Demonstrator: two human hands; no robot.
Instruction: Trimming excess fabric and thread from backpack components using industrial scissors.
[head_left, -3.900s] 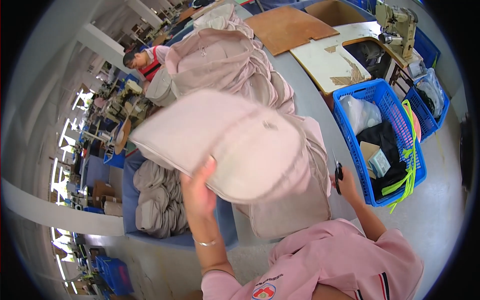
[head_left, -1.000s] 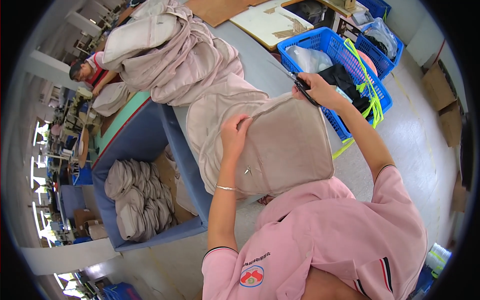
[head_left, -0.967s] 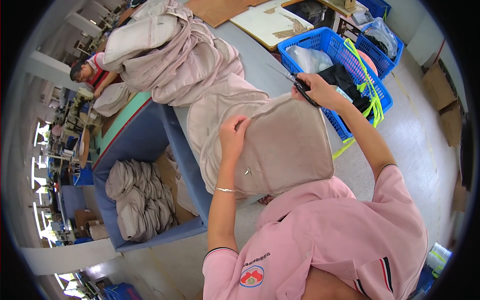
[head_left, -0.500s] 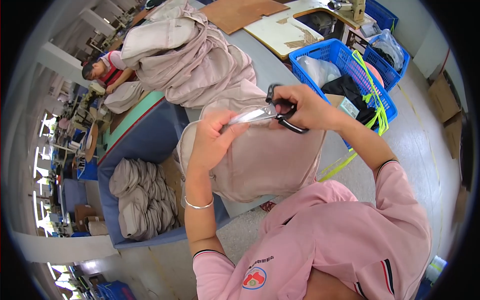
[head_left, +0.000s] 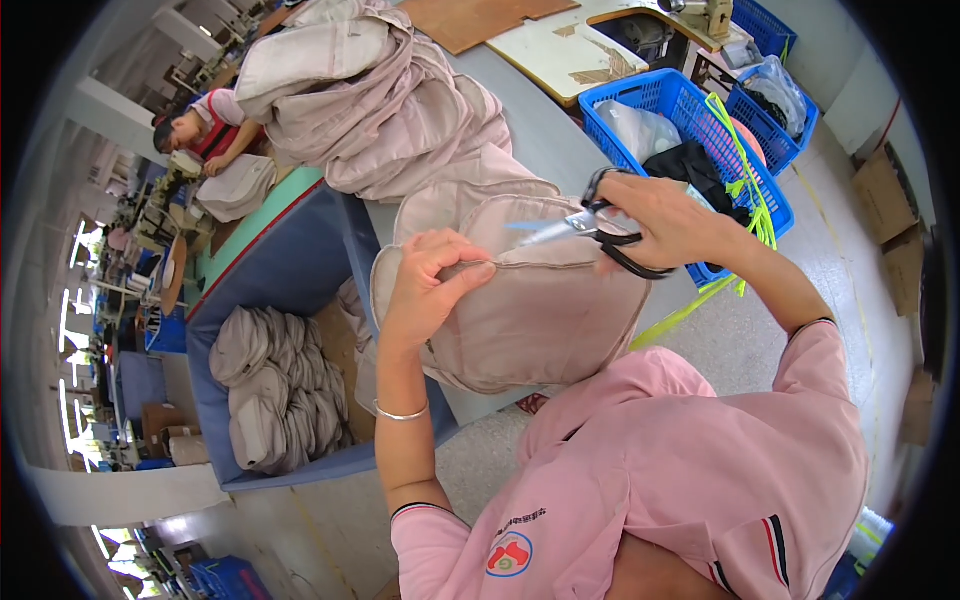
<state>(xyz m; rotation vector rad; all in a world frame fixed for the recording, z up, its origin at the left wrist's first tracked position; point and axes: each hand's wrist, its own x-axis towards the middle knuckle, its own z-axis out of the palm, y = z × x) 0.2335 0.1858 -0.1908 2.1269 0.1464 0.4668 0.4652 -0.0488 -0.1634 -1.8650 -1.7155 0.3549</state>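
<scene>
A pale pinkish-beige fabric bag piece (head_left: 545, 335) lies over the table edge in front of me, its seam running across the upper part. My left hand (head_left: 428, 285) is closed, pinching that seam between thumb and fingers. In my right hand (head_left: 675, 222) is a pair of scissors (head_left: 556, 231) with black handles, fingers through the loops. The blades stand apart and point left, just above the fabric and a short way from my left fingertips. Whether they touch the cloth I cannot tell.
A heap of similar bag pieces (head_left: 375, 105) lies beyond on the grey table (head_left: 535, 105). More are stacked in a blue-padded bin (head_left: 215, 415) at left. Blue baskets (head_left: 625, 90) with neon-yellow strips stand at right. A co-worker (head_left: 215, 130) sits at far left.
My right hand has drawn the scissors to the right, away from my left fingers, and the blades are now visibly spread. My left hand still pinches the fabric, having shifted slightly.
</scene>
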